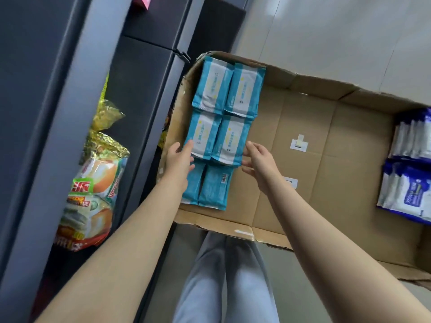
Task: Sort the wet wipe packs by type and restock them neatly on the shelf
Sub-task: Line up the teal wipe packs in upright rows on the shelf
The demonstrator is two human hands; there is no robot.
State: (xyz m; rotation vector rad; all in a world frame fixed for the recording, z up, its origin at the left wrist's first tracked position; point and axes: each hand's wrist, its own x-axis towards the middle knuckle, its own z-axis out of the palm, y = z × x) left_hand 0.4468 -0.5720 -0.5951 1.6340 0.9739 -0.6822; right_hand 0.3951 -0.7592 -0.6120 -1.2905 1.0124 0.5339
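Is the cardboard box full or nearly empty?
Mostly empty: teal packs at one end, blue packs at the other, bare cardboard box floor between.

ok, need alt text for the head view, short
The left hand and right hand, both open, flank a stack of teal wipe packs at the left end of a shallow cardboard box. Blue wipe packs sit at its right end; snack bags lie on a dark shelf to the left.

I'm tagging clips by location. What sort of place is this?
Probably a small shop or its stockroom: a dark shelf unit holds bagged snacks, and an open cardboard box beside it holds teal wipe packs at one end and blue-and-white packs at the other.
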